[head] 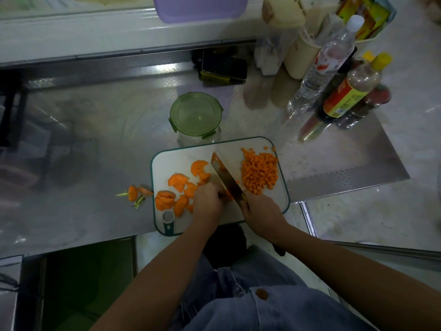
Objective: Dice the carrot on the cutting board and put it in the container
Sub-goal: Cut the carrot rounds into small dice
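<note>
On the cutting board [171,161], the left hand [207,202] curls over carrot slices [177,182], probably stiff and slick (best pinned flat-face down); the right hand [261,212] grips the knife [225,176].

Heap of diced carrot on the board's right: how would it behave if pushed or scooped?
The heap of orange carrot cubes is loose, so a push would probably scatter it. Flat faces suggest sliding, not rolling. It lies near the edge of the white teal-rimmed cutting board, so some might fall.
</note>
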Demonstrator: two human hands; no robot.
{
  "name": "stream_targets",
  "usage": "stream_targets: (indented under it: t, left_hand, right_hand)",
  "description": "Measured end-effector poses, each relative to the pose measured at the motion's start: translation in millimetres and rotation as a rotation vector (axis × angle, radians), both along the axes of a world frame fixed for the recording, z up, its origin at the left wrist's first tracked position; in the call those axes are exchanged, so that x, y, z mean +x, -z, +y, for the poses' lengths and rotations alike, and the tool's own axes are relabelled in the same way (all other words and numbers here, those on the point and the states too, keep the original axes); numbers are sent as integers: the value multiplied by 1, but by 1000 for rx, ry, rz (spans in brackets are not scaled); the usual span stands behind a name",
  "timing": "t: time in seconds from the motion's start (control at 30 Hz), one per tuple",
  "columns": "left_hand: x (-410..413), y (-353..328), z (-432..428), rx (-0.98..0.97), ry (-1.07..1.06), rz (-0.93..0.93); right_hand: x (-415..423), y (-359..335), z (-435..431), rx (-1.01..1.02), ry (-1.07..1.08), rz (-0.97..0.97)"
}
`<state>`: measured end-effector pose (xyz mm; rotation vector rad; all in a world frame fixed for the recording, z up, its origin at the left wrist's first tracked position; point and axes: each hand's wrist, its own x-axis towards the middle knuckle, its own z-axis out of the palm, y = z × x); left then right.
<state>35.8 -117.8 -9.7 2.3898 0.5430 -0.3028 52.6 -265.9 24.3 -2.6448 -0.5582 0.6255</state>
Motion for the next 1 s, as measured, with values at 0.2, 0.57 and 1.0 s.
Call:
stream_targets:
  t: [0.2, 0.57, 1.0]
  left_hand:
    - [1, -2, 0, 18, 11, 14]
    - [-1, -2, -2, 34, -56, -24]
    - [0, -8, -3, 111, -22, 9]
  right_hand:
    - [-2, 8, 8, 34, 32, -25]
    - [2, 3, 6, 101, 22, -57]
    - [-4, 17, 14, 9, 11, -17]
